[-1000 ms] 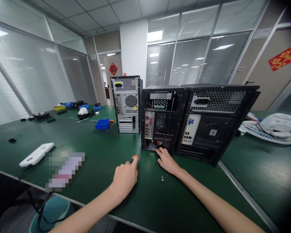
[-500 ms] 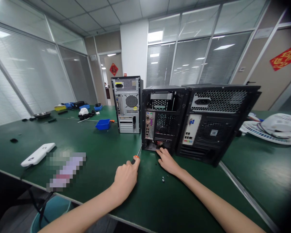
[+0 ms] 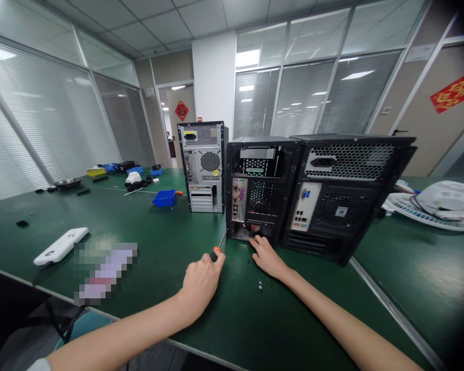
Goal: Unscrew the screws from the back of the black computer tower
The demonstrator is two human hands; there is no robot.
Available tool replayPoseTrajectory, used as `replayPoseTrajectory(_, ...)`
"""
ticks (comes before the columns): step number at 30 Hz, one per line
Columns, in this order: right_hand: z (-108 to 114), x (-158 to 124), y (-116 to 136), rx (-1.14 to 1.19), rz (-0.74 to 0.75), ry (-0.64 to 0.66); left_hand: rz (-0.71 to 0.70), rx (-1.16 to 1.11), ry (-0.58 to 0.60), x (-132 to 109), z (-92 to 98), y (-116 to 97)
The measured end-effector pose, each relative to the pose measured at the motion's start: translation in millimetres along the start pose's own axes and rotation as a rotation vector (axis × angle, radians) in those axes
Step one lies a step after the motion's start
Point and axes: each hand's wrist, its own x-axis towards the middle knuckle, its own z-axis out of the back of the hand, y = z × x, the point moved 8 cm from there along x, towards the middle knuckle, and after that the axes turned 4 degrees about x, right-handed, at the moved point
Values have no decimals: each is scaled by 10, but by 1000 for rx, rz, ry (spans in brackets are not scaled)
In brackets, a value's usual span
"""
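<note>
In my left hand (image 3: pixel 203 278) is a screwdriver (image 3: pixel 215 254) with a black and orange handle, the fingers closed round it. Its thin shaft slants up, and its tip meets the lower left edge of the middle computer case (image 3: pixel 293 206). That black case stands upright, its back toward me, with an opening at the top and another at the bottom. My right hand (image 3: pixel 268 257) rests at the case's bottom edge, fingers apart and touching it; some fingertips are hidden. A few small screws (image 3: pixel 260 286) lie on the green table just below.
A taller black computer case (image 3: pixel 340 206) stands close on the right, a silver-backed one (image 3: pixel 206 165) behind to the left. Also on the table are a blue tray (image 3: pixel 164 198), a white power bank-like device (image 3: pixel 61 246), a blurred-out flat item (image 3: pixel 108 273) and a white fan (image 3: pixel 441 203).
My left hand has turned slightly about the screwdriver, so more of the dark handle shows. The left forearm has shifted a little; the right hand and the cases look unmoved.
</note>
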Motion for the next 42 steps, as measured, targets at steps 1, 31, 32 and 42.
replayPoseTrajectory(1, 2, -1, 2, 0, -1, 1, -2, 4, -1, -4, -1, -1)
replayPoseTrajectory(31, 43, -16, 41, 20, -2, 9, -61, -28, -104, -32, -105, -93)
replayPoseTrajectory(32, 41, -16, 39, 22, -4, 10, -54, -53, -86, -32, -104, -75)
replayPoseTrajectory(42, 9, -3, -14, 33, -14, 13, 118, -500, 14, -99, -37, 253)
